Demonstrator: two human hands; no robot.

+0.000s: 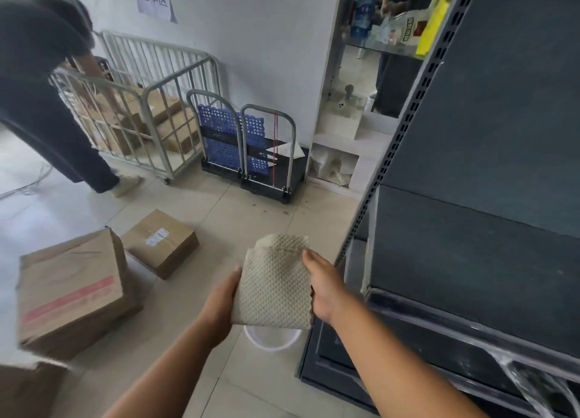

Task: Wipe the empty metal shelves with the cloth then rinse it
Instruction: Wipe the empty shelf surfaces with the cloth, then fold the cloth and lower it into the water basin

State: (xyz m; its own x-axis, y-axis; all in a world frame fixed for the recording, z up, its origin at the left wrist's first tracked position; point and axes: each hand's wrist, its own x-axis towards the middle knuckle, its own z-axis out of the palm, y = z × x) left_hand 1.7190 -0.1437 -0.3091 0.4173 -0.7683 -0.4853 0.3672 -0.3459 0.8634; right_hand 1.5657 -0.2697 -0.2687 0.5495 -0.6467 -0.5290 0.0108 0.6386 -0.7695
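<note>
A beige, waffle-textured cloth [273, 287] is folded into a rough square and held up in front of me over the floor. My left hand [223, 298] grips its left edge and my right hand [323, 284] grips its right edge, thumb on top. Directly under the cloth a white bucket [271, 339] stands on the tiles, mostly hidden. The dark grey metal shelves [470, 260] rise on the right, their boards bare, with a perforated upright [408, 119] at the near corner.
Cardboard boxes [72, 292] [160, 243] lie on the floor at left. A person in dark clothes [47, 97] bends over a metal roll cage [131, 119] holding boxes. Two folded platform trolleys [251, 153] lean by the wall. Clear plastic wrap [530, 383] hangs at lower right.
</note>
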